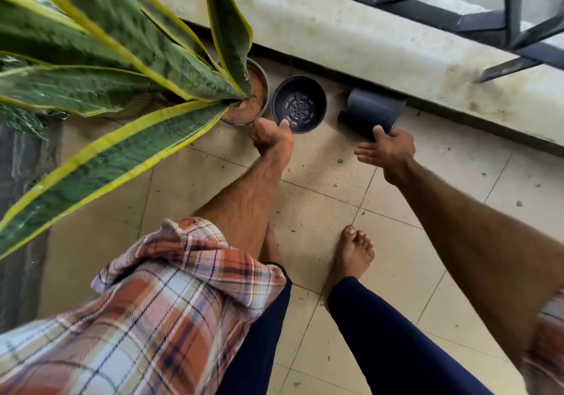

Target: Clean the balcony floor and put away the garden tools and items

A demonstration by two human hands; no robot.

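An empty black plastic pot stands upright on the tiled floor by the low wall. My left hand pinches its near rim, thumb inside. To its right a second dark pot lies on its side against the wall. My right hand reaches just in front of it with fingers straight; the thumb touches the pot's near edge.
A potted snake plant with long yellow-edged leaves stands left of the empty pot. A concrete ledge with a dark metal railing runs behind. Bits of soil and debris dot the tiles. My bare feet stand below.
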